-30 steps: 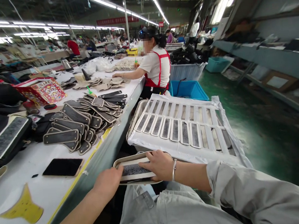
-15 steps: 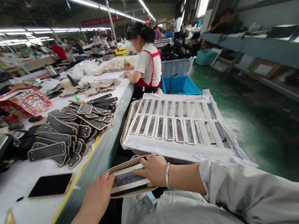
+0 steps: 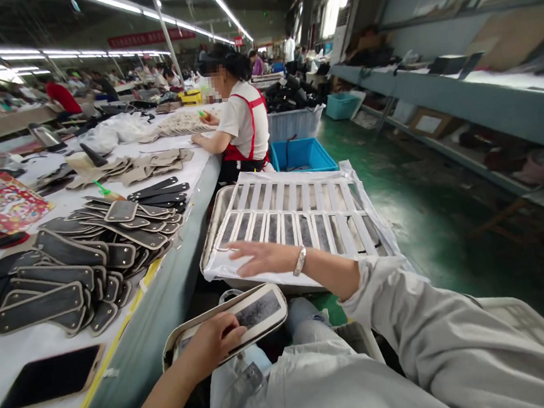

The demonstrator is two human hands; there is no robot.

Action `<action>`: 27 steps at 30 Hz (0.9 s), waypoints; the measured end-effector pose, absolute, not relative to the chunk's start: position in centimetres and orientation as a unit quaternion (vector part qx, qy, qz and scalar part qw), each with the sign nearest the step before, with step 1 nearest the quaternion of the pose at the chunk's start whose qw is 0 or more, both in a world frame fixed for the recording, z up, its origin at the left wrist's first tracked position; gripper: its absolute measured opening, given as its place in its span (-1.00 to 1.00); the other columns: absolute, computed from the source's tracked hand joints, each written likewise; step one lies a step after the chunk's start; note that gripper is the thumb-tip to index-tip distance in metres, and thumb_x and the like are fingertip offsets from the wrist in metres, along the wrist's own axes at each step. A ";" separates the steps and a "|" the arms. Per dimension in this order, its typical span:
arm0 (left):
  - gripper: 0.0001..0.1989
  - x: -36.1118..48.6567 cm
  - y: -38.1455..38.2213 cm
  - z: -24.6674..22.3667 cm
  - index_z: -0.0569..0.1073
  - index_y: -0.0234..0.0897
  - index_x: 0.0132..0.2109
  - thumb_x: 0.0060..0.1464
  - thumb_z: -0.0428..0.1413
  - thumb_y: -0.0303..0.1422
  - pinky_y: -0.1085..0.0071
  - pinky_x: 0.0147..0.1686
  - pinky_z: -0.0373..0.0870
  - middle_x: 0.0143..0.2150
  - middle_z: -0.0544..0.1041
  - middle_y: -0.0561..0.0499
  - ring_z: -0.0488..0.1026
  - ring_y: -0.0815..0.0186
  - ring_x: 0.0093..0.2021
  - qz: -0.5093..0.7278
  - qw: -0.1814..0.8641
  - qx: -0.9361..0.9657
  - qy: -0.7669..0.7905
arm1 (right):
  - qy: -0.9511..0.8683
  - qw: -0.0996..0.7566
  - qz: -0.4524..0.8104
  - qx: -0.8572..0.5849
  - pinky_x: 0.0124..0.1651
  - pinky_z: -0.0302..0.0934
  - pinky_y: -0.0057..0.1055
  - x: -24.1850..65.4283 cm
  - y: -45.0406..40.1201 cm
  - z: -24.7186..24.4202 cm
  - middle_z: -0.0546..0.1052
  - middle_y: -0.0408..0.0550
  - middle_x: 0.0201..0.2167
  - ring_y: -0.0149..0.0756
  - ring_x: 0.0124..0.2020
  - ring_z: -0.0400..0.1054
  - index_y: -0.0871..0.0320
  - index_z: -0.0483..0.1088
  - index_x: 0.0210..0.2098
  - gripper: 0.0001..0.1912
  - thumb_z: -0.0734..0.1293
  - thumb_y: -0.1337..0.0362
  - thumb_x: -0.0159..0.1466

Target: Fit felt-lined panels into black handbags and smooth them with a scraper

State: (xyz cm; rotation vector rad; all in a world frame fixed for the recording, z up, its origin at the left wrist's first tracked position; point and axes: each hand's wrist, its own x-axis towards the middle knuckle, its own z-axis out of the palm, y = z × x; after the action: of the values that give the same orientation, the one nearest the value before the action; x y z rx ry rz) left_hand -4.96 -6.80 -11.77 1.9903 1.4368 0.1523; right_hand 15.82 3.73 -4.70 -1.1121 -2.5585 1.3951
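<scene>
A shallow oblong case with a cream rim [image 3: 270, 290] and dark mottled panels lies tilted across my lap. My left hand [image 3: 215, 342] rests over its middle, fingers curled and gripping it. Held out flat above the near edge of a white slotted rack [image 3: 277, 267], my right hand [image 3: 264, 257] has its fingers stretched and holds nothing. In that rack, a row of dark cream-bordered strips [image 3: 288, 229] fills several of the nearer slots. Whether the right fingertips touch the rack, I cannot tell.
On the table at left lie a pile of dark stitched straps [image 3: 76, 278], a phone [image 3: 52, 379] and a red patterned box [image 3: 2, 202]. A co-worker in a red apron [image 3: 248, 120] sits beyond the rack. A blue bin [image 3: 303, 153] stands behind it.
My right hand has left the case and risen over the rack. The left hand has shifted onto the middle of the case, which is now turned differently. The camera view has swung right.
</scene>
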 end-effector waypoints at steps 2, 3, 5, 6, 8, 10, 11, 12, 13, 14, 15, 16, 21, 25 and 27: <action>-0.69 -4.3 -6.7 -11.6 0.31 -0.27 -0.45 0.18 -0.08 -0.20 0.44 -0.42 0.14 -0.46 0.42 0.05 0.37 0.33 -0.40 0.027 0.308 0.770 0.558 | -0.789 0.026 0.447 -0.420 -0.27 0.31 -0.50 18.4 4.1 -4.5 0.48 -0.03 -0.20 -0.39 -0.35 0.40 0.16 0.17 0.15 -0.38 0.37 0.20 0.13; -0.68 -3.9 -6.7 -11.5 0.32 -0.27 -0.44 0.18 -0.09 -0.19 0.43 -0.41 0.15 -0.44 0.44 0.02 0.39 0.30 -0.39 0.009 0.291 0.775 0.561 | -0.780 0.017 0.444 -0.441 -0.36 0.31 -0.51 19.6 3.6 -4.8 0.49 -0.02 -0.25 -0.40 -0.43 0.39 0.19 0.14 0.17 -0.35 0.38 0.23 0.13; -0.65 -2.7 -6.3 -11.4 0.37 -0.28 -0.39 0.20 -0.13 -0.16 0.38 -0.36 0.19 -0.37 0.48 -0.05 0.43 0.23 -0.32 -0.029 0.253 0.788 0.560 | -0.740 -0.018 0.468 -0.483 -0.53 0.28 -0.51 21.4 1.8 -6.4 0.49 -0.03 -0.36 -0.41 -0.59 0.34 0.24 0.08 0.19 -0.26 0.40 0.24 0.09; -0.61 -2.1 -6.1 -11.3 0.39 -0.28 -0.36 0.21 -0.17 -0.13 0.34 -0.33 0.21 -0.34 0.50 -0.09 0.45 0.18 -0.28 -0.052 0.236 0.792 0.560 | -0.705 -0.046 0.504 -0.497 -0.59 0.27 -0.50 22.0 0.7 -7.4 0.49 -0.05 -0.40 -0.39 -0.62 0.33 0.25 0.04 0.21 -0.21 0.41 0.20 0.08; -0.53 -1.2 -5.6 -11.4 0.43 -0.31 -0.29 0.22 -0.23 -0.09 0.28 -0.29 0.24 -0.29 0.52 -0.17 0.47 0.08 -0.23 -0.102 0.208 0.796 0.559 | -0.643 -0.065 0.578 -0.498 -0.62 0.29 -0.46 22.3 -1.5 -9.4 0.47 -0.06 -0.40 -0.34 -0.61 0.36 0.22 0.01 0.21 -0.14 0.43 0.13 0.03; -0.50 -0.7 -5.1 -11.4 0.46 -0.33 -0.25 0.20 -0.23 -0.06 0.27 -0.28 0.26 -0.28 0.53 -0.21 0.47 0.06 -0.23 -0.137 0.194 0.801 0.549 | -0.600 -0.041 0.627 -0.496 -0.62 0.34 -0.41 21.9 -3.1 -11.0 0.44 -0.05 -0.35 -0.29 -0.56 0.40 0.17 0.01 0.19 -0.10 0.46 0.08 -0.02; -0.50 -0.6 -4.8 -11.5 0.47 -0.33 -0.25 0.19 -0.21 -0.05 0.28 -0.28 0.26 -0.28 0.53 -0.21 0.47 0.07 -0.23 -0.146 0.195 0.806 0.540 | -0.585 -0.019 0.635 -0.504 -0.62 0.35 -0.39 21.6 -3.6 -11.5 0.43 -0.05 -0.34 -0.27 -0.55 0.41 0.15 0.01 0.18 -0.10 0.46 0.07 -0.03; -0.50 -0.7 -4.5 -11.6 0.48 -0.32 -0.25 0.18 -0.20 -0.05 0.30 -0.27 0.25 -0.27 0.53 -0.21 0.47 0.09 -0.23 -0.144 0.203 0.811 0.529 | -0.572 0.000 0.636 -0.519 -0.64 0.34 -0.38 21.2 -3.9 -11.9 0.42 -0.05 -0.34 -0.27 -0.55 0.40 0.14 0.00 0.16 -0.11 0.46 0.05 -0.03; -0.50 -1.0 -4.2 -11.6 0.49 -0.30 -0.27 0.19 -0.20 -0.05 0.32 -0.27 0.25 -0.27 0.54 -0.19 0.47 0.12 -0.23 -0.132 0.218 0.815 0.520 | -0.557 0.020 0.634 -0.536 -0.65 0.34 -0.38 20.8 -4.2 -12.3 0.41 -0.06 -0.35 -0.27 -0.56 0.40 0.14 0.00 0.15 -0.12 0.46 0.04 -0.03; -0.50 -1.3 -4.0 -11.7 0.49 -0.28 -0.29 0.19 -0.21 -0.05 0.35 -0.28 0.23 -0.28 0.54 -0.15 0.47 0.16 -0.24 -0.115 0.240 0.815 0.514 | -0.541 0.039 0.636 -0.549 -0.67 0.33 -0.38 20.4 -4.4 -12.5 0.41 -0.07 -0.36 -0.28 -0.57 0.39 0.13 0.01 0.13 -0.13 0.46 0.04 -0.03; -0.50 -1.6 -3.8 -11.7 0.48 -0.27 -0.32 0.20 -0.22 -0.05 0.38 -0.30 0.22 -0.30 0.54 -0.11 0.47 0.19 -0.27 -0.096 0.263 0.812 0.512 | -0.520 0.057 0.643 -0.559 -0.68 0.33 -0.38 20.0 -4.6 -12.8 0.40 -0.08 -0.36 -0.30 -0.58 0.38 0.13 0.01 0.11 -0.15 0.46 0.03 -0.03; -0.51 -2.0 -3.6 -11.7 0.47 -0.26 -0.35 0.21 -0.22 -0.05 0.40 -0.33 0.20 -0.34 0.54 -0.08 0.46 0.23 -0.30 -0.075 0.282 0.808 0.513 | -0.494 0.072 0.657 -0.566 -0.68 0.33 -0.37 19.7 -4.7 -13.0 0.38 -0.10 -0.37 -0.33 -0.60 0.36 0.12 0.03 0.09 -0.19 0.46 0.03 -0.02; -0.53 -2.9 -3.4 -11.8 0.37 -0.26 -0.48 0.21 -0.17 -0.07 0.42 -0.41 0.12 -0.49 0.46 0.02 0.39 0.32 -0.44 -0.022 0.293 0.798 0.525 | -0.360 0.105 0.737 -0.563 -0.66 0.34 -0.34 19.1 -5.1 -13.6 0.31 -0.24 -0.46 -0.47 -0.69 0.27 0.12 0.11 -0.08 -0.46 0.42 0.17 0.06; -0.53 -2.4 -3.8 -12.2 0.34 -0.26 -0.50 0.19 -0.13 -0.03 0.41 -0.46 0.11 -0.52 0.45 0.02 0.39 0.30 -0.47 -0.048 0.251 0.802 0.540 | -0.336 0.112 0.770 -0.531 -0.63 0.35 -0.40 19.3 -5.1 -13.4 0.39 -0.23 -0.43 -0.51 -0.68 0.26 0.11 0.11 -0.13 -0.45 0.43 0.43 -0.03; -0.54 -2.0 -4.2 -12.4 0.39 -0.29 -0.43 0.20 -0.14 -0.04 0.40 -0.43 0.17 -0.45 0.50 -0.03 0.44 0.24 -0.40 -0.077 0.213 0.815 0.533 | -0.328 0.110 0.769 -0.538 -0.62 0.35 -0.40 19.3 -5.1 -13.3 0.39 -0.26 -0.45 -0.50 -0.69 0.26 0.09 0.08 -0.12 -0.41 0.39 0.52 -0.06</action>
State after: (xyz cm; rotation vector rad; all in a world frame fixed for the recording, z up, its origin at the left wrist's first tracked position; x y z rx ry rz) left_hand -2.02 -4.16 -12.42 2.2619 1.4799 -0.2125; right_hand 19.28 -5.06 -13.28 -1.5798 -0.9653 2.2589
